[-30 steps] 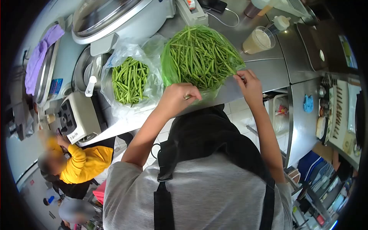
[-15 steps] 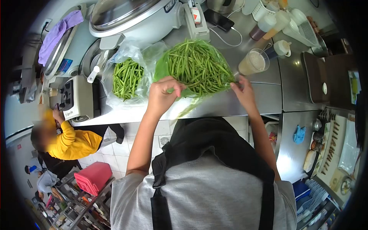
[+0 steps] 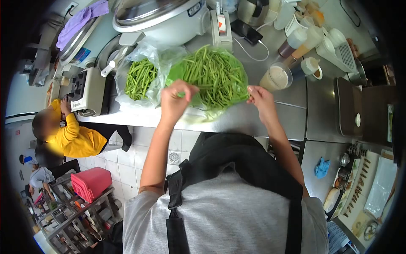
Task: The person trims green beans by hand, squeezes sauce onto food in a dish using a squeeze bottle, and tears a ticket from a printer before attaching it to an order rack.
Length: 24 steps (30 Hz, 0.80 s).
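Note:
A green plastic bag point(image 3: 172, 76), spread wide on the steel counter, holds a large heap of green beans point(image 3: 213, 72). At its front left, my left hand point(image 3: 175, 96) is closed in a pinch over the near side of the heap; what sits between its fingertips cannot be made out. My right hand point(image 3: 261, 100) pinches the right edge of the green bag between thumb and fingers. To the left lies a clear plastic bag point(image 3: 163, 63) with a smaller pile of green beans point(image 3: 140, 79) in it.
A cup of beige drink point(image 3: 275, 78) stands close beyond my right hand. Behind the bags are a large lidded cooker point(image 3: 165, 21), a power strip point(image 3: 221, 31) and a charging phone point(image 3: 246, 32). A gas stove point(image 3: 91, 95) and a person in yellow point(image 3: 80, 134) are at left.
My right hand has moved slightly left and down, and the bag's right edge has come inward with it. My left hand stays near the front left of the heap. The view has shifted a little.

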### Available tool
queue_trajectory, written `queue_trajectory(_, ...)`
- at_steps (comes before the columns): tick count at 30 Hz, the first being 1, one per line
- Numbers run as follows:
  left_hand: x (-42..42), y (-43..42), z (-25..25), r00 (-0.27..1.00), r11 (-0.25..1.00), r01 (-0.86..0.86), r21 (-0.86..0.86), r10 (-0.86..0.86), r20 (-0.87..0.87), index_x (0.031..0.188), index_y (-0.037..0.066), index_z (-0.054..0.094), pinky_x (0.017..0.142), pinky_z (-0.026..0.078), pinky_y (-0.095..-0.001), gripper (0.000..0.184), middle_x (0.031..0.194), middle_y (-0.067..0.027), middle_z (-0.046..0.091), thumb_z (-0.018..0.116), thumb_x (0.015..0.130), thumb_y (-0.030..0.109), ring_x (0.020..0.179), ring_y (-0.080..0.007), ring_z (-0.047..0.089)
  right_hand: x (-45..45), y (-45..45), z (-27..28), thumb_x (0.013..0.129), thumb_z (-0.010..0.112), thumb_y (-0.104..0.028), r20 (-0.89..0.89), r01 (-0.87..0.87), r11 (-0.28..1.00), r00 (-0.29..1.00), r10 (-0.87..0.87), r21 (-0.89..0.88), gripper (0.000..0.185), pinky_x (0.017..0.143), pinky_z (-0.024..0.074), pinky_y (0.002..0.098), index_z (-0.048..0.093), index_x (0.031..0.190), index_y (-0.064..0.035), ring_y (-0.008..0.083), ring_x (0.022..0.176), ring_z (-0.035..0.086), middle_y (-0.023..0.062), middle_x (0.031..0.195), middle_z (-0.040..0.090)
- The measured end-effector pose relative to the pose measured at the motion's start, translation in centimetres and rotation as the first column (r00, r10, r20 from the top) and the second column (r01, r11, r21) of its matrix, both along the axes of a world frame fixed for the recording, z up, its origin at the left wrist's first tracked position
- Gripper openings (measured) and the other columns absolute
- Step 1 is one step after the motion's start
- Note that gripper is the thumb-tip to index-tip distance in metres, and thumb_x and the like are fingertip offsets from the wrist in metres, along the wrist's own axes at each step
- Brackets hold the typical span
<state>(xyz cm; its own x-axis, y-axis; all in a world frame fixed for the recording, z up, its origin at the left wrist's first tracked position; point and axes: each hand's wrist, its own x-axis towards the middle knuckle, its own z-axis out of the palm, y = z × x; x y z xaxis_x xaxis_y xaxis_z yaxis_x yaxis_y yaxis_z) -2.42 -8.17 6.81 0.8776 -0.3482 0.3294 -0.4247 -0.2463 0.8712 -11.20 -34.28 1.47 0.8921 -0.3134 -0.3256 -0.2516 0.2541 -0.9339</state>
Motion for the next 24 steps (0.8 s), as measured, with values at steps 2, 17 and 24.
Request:
queue_trajectory(2,-0.1,-0.2,-0.3,0.999,0.999,0.006,0.050,-0.008,0.041,0.058,0.004,0.054,0.066,0.050,-0.0268,0.022,0.072,-0.0073,0.066,0.065,0.069,-0.012,0.075,-0.0185,0.067,0.9,0.6,-0.4,0.092,0.060,-0.021,0.017,0.016,0.998,1.000,-0.015,-0.055,0.023,0.063,0.0480,0.0238,0.064,0.100,0.0007,0.0069,0.065,0.051,-0.0005,0.075,0.056)
queue_trajectory(17,1.2,-7.5,-6.2,0.814,0.771,0.195,0.606,-0.471,0.338,0.116,0.014,0.057,0.110,0.022,-0.0541,0.048,0.125,-0.0112,0.051,0.069,0.073,0.033,0.129,-0.0305,0.038,0.9,3.1,-1.8,0.076,0.071,-0.015,0.011,-0.083,0.517,0.984,0.176,-0.852,0.030,0.078,0.0475,0.0380,0.063,0.103,-0.0076,0.0300,0.092,0.058,0.0115,0.099,0.056)
queue_trajectory(24,5.2,-3.8,-5.6,0.873,0.718,0.061,0.694,-0.376,0.312,0.096,0.016,0.063,0.107,0.021,-0.0629,0.031,0.108,-0.0093,0.050,0.067,0.068,0.028,0.127,-0.0308,0.038,-0.7,2.8,-2.8,0.069,0.074,-0.017,0.063,-0.001,0.506,0.992,0.109,-0.863,0.037,0.085,0.0454,0.0407,0.062,0.103,-0.0111,0.0319,0.099,0.054,0.0105,0.101,0.055)
